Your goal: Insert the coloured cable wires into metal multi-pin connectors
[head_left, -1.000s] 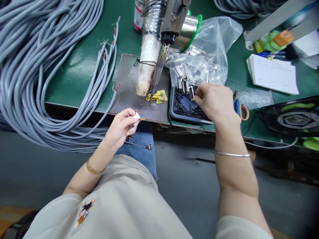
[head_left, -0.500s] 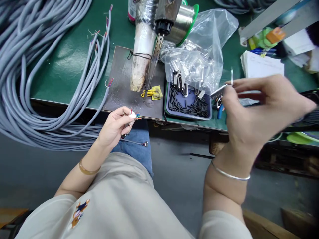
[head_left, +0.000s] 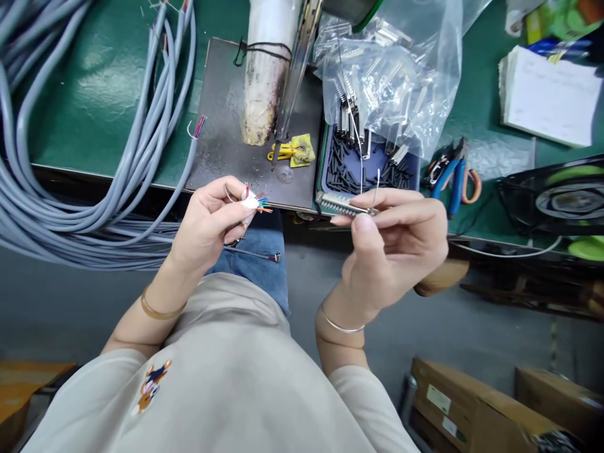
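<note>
My left hand (head_left: 207, 220) is closed on the stripped end of a grey cable (head_left: 257, 202), whose coloured wires fan out past my fingertips. My right hand (head_left: 396, 242) pinches a metal connector (head_left: 337, 204) between thumb and fingers, just right of the wire ends and over the table's front edge. A thin solder wire (head_left: 362, 165) rises from that hand. Both hands hover above my lap, in front of a dark work plate (head_left: 226, 138) with a soldering iron (head_left: 295, 82) in its holder.
A blue tray (head_left: 363, 176) of small black tubes sits behind my right hand, with a clear bag of connectors (head_left: 391, 82) above it. Blue-handled cutters (head_left: 453, 173) lie to the right. Grey cable coils (head_left: 70, 189) fill the left. Cardboard boxes (head_left: 476, 402) stand on the floor.
My right hand took a connector from the tray, swung out to the right, then came back in close to the wire ends in my left hand. The view shifted nearer the table.
</note>
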`<action>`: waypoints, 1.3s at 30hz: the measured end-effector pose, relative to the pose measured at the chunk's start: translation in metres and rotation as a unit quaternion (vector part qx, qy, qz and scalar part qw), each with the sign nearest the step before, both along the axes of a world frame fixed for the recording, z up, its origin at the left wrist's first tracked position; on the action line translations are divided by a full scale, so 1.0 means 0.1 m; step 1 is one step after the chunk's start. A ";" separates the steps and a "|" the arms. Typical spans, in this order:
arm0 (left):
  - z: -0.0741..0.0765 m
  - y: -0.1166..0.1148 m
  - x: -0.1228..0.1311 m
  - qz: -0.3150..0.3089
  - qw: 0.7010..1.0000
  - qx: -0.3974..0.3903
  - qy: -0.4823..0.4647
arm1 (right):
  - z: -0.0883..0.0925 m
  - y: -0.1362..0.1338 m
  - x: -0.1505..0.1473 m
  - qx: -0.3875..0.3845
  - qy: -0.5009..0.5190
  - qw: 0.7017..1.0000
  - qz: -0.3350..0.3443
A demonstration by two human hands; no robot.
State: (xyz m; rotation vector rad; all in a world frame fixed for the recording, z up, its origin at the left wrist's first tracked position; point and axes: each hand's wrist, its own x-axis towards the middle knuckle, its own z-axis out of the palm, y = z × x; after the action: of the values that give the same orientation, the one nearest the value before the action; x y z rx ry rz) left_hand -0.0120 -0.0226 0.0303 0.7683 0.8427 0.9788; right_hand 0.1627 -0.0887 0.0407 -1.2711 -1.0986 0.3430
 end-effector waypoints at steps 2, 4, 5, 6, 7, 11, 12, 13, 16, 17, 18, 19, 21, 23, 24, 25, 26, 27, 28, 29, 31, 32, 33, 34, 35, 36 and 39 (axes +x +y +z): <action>-0.01 0.01 0.01 -0.004 1.000 0.006 0.001 | -0.02 -0.01 0.01 -0.003 0.022 0.999 0.025; -0.02 0.02 0.01 -0.006 1.000 0.010 0.006 | -0.04 -0.03 0.03 -0.033 0.016 0.997 0.065; -0.03 0.02 0.01 -0.006 1.000 0.012 0.009 | -0.06 -0.04 0.03 -0.047 -0.006 0.996 0.082; -0.04 0.02 0.01 -0.007 1.000 0.015 0.014 | -0.08 -0.05 0.04 -0.053 -0.045 0.993 0.093; -0.05 0.02 0.01 -0.007 1.000 0.017 0.019 | -0.10 -0.06 0.04 -0.052 -0.102 0.989 0.098; -0.08 0.01 0.02 -0.013 0.999 0.025 0.033 | -0.24 -0.05 0.04 -0.006 -0.369 0.924 0.097; -0.09 0.01 0.02 -0.015 0.999 0.029 0.035 | -0.27 -0.05 0.05 0.000 -0.404 0.909 0.106; -0.10 0.01 0.03 -0.017 0.999 0.035 0.037 | -0.30 -0.04 0.05 0.004 -0.420 0.900 0.116; -0.11 0.01 0.06 -0.023 0.997 0.063 0.042 | -0.35 -0.03 0.04 0.021 -0.395 0.910 0.123; -0.12 0.02 0.06 -0.025 0.996 0.070 0.045 | -0.35 -0.02 0.03 0.028 -0.373 0.920 0.116; -0.13 0.02 0.07 -0.026 0.996 0.074 0.048 | -0.36 -0.02 0.01 0.033 -0.345 0.932 0.105; -0.14 0.02 0.08 -0.027 0.995 0.075 0.051 | -0.37 -0.01 0.00 0.034 -0.308 0.946 0.093; -0.18 0.03 0.08 -0.026 0.996 0.070 0.051 | -0.40 0.00 -0.04 0.016 -0.209 0.975 0.075; -0.22 0.03 0.09 -0.022 0.997 0.060 0.048 | -0.45 0.03 -0.08 -0.017 -0.106 0.992 0.071; -0.24 0.03 0.09 -0.022 0.997 0.057 0.048 | -0.48 0.05 -0.09 -0.033 -0.070 0.994 0.073; -0.26 0.04 0.09 -0.022 0.997 0.057 0.049 | -0.50 0.07 -0.10 -0.044 -0.051 0.995 0.076; -0.27 0.04 0.10 -0.023 0.997 0.059 0.050 | -0.52 0.10 -0.10 -0.050 -0.048 0.994 0.081; -0.28 0.05 0.10 -0.023 0.996 0.064 0.053 | -0.54 0.12 -0.11 -0.052 -0.056 0.994 0.084; -0.28 0.06 0.11 -0.022 0.996 0.069 0.055 | -0.55 0.14 -0.11 -0.050 -0.070 0.993 0.087; -0.28 0.07 0.11 -0.018 0.995 0.073 0.058 | -0.56 0.16 -0.12 -0.045 -0.085 0.991 0.089; -0.27 0.10 0.13 -0.006 0.995 0.078 0.065 | -0.56 0.20 -0.12 -0.030 -0.112 0.989 0.091; -0.27 0.12 0.14 0.000 0.994 0.080 0.069 | -0.56 0.22 -0.12 -0.021 -0.123 0.988 0.092; -0.27 0.14 0.14 0.005 0.994 0.081 0.071 | -0.56 0.23 -0.12 -0.014 -0.132 0.987 0.092; -0.27 0.15 0.15 0.008 0.994 0.082 0.072 | -0.56 0.24 -0.12 -0.009 -0.139 0.986 0.092; -0.27 0.17 0.16 0.010 0.994 0.084 0.072 | -0.55 0.25 -0.12 -0.006 -0.141 0.986 0.094; -0.27 0.18 0.17 0.012 0.994 0.084 0.071 | -0.55 0.26 -0.11 -0.005 -0.138 0.986 0.096; -0.26 0.21 0.18 0.018 0.994 0.083 0.067 | -0.54 0.28 -0.09 -0.005 -0.111 0.988 0.107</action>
State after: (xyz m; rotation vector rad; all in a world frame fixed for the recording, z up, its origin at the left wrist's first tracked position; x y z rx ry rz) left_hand 0.0065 -0.0013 0.0038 0.9714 0.9010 1.0475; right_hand 0.1532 -0.0608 -0.0128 -1.2238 -1.4311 0.3750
